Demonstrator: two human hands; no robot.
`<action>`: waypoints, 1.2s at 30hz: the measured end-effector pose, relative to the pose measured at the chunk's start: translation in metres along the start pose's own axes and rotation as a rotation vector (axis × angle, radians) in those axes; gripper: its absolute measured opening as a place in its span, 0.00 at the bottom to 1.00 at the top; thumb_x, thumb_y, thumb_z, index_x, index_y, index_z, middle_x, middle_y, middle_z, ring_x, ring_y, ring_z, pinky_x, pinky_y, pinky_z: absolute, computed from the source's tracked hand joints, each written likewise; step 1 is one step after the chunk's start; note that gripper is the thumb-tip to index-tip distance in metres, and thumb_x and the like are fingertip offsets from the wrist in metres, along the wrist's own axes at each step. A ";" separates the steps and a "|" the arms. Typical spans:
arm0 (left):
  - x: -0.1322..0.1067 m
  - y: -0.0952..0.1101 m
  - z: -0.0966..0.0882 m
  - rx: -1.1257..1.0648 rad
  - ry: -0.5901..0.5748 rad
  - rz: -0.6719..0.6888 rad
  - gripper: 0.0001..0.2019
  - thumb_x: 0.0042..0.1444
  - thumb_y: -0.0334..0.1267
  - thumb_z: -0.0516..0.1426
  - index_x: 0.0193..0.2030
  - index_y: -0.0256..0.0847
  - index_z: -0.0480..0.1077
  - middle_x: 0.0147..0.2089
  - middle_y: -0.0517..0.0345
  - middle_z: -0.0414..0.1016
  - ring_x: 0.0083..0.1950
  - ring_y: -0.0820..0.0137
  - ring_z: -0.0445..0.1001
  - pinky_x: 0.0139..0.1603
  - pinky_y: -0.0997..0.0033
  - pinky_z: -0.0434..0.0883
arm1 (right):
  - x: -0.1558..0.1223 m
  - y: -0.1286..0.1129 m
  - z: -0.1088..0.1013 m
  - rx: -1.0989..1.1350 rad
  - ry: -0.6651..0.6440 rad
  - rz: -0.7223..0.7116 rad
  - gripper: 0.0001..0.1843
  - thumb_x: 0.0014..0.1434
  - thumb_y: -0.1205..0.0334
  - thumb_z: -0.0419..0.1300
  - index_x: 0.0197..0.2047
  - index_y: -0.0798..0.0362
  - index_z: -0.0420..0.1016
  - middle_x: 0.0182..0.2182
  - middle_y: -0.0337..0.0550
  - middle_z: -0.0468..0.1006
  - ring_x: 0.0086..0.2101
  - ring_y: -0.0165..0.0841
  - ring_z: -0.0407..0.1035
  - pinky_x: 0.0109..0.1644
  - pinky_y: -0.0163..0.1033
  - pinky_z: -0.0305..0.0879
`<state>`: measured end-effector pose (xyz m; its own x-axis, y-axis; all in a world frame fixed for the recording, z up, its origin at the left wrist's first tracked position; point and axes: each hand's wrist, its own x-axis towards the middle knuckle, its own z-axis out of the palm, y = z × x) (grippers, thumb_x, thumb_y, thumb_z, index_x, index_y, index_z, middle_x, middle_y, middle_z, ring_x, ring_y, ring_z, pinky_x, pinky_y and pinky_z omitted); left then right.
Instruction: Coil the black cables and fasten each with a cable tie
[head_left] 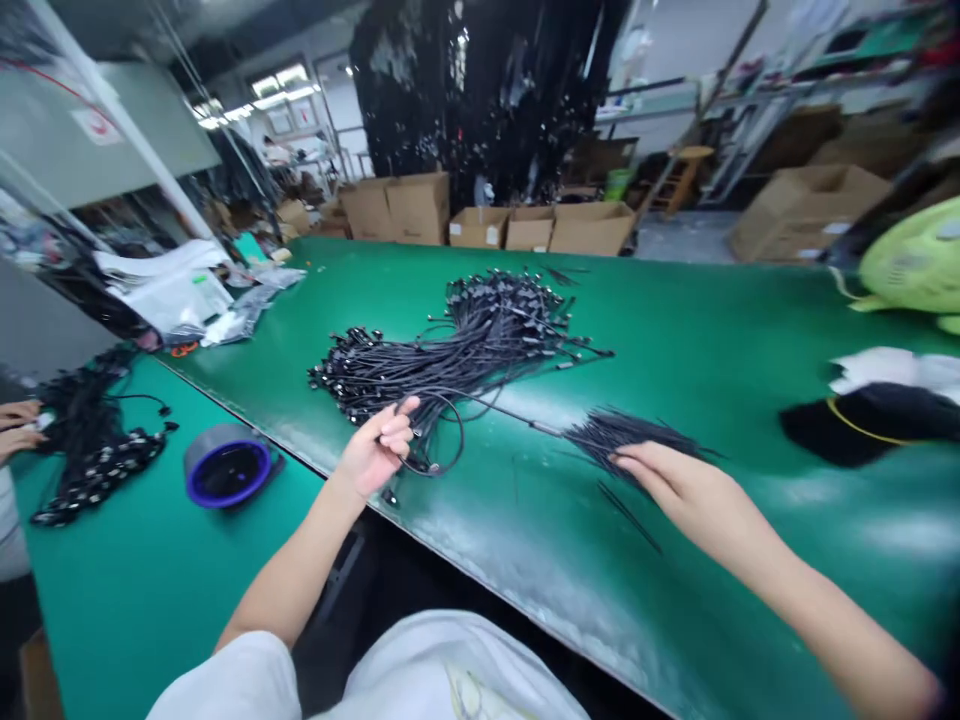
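My left hand (pixel 381 448) is closed round a looped black cable (pixel 439 440) at the near edge of the green table (pixel 675 330). Just beyond it lies a big heap of black cables (pixel 457 345) with plugs at their ends. My right hand (pixel 679 485) lies with fingers stretched out on a small bunch of black cable ties (pixel 626 432), its fingertips touching them. A few loose ties lie beside that hand.
A second green table (pixel 135 590) at the left carries a purple-rimmed tape roll (pixel 227 468) and another cable pile (pixel 90 440), where another person's hands (pixel 19 425) work. A black cap (pixel 874 420) and a green object (pixel 915 262) sit at right. Cardboard boxes (pixel 480 220) stand behind.
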<state>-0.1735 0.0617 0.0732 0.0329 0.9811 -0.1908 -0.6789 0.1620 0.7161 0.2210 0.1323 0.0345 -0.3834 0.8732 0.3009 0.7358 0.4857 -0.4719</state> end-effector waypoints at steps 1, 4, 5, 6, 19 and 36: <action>0.002 -0.002 -0.002 0.032 0.007 0.006 0.12 0.64 0.36 0.52 0.47 0.34 0.74 0.23 0.67 0.49 0.21 0.81 0.51 0.21 0.85 0.57 | -0.002 -0.001 0.004 -0.060 0.049 -0.018 0.19 0.62 0.46 0.48 0.39 0.45 0.76 0.41 0.45 0.82 0.40 0.46 0.76 0.44 0.51 0.71; 0.010 -0.018 -0.001 0.288 0.079 0.160 0.12 0.60 0.41 0.58 0.45 0.35 0.74 0.23 0.67 0.56 0.22 0.80 0.56 0.25 0.81 0.62 | -0.012 -0.024 0.013 -0.199 0.084 -0.162 0.14 0.60 0.52 0.51 0.36 0.45 0.77 0.35 0.48 0.82 0.33 0.46 0.77 0.34 0.48 0.71; 0.013 -0.026 0.003 0.372 0.111 0.232 0.13 0.59 0.43 0.59 0.43 0.36 0.73 0.24 0.65 0.60 0.23 0.79 0.60 0.27 0.79 0.64 | -0.017 -0.038 0.016 -0.204 0.030 -0.231 0.12 0.60 0.55 0.52 0.34 0.45 0.77 0.32 0.47 0.82 0.30 0.44 0.77 0.31 0.46 0.70; 0.014 -0.036 0.008 0.449 0.126 0.295 0.13 0.58 0.45 0.60 0.42 0.37 0.73 0.25 0.63 0.65 0.25 0.77 0.63 0.30 0.76 0.66 | -0.021 -0.054 0.019 -0.181 -0.060 -0.302 0.11 0.60 0.57 0.53 0.31 0.44 0.76 0.28 0.45 0.81 0.27 0.41 0.76 0.29 0.43 0.69; 0.000 -0.095 0.044 0.671 -0.383 0.125 0.19 0.58 0.55 0.56 0.40 0.38 0.69 0.27 0.61 0.66 0.27 0.73 0.65 0.35 0.70 0.67 | 0.013 -0.096 0.053 0.460 0.215 0.001 0.19 0.55 0.45 0.60 0.45 0.48 0.72 0.39 0.47 0.76 0.38 0.40 0.72 0.42 0.43 0.71; -0.027 -0.133 0.032 1.006 -0.297 0.139 0.11 0.65 0.42 0.47 0.38 0.38 0.65 0.36 0.53 0.72 0.40 0.66 0.71 0.47 0.63 0.69 | -0.026 -0.140 0.086 1.066 0.140 0.315 0.24 0.60 0.40 0.56 0.27 0.54 0.72 0.41 0.50 0.72 0.38 0.36 0.71 0.39 0.38 0.68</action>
<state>-0.0609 0.0175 0.0049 0.2724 0.9621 0.0100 0.2258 -0.0740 0.9714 0.0799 0.0449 0.0210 -0.1486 0.9837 0.1017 -0.0909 0.0888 -0.9919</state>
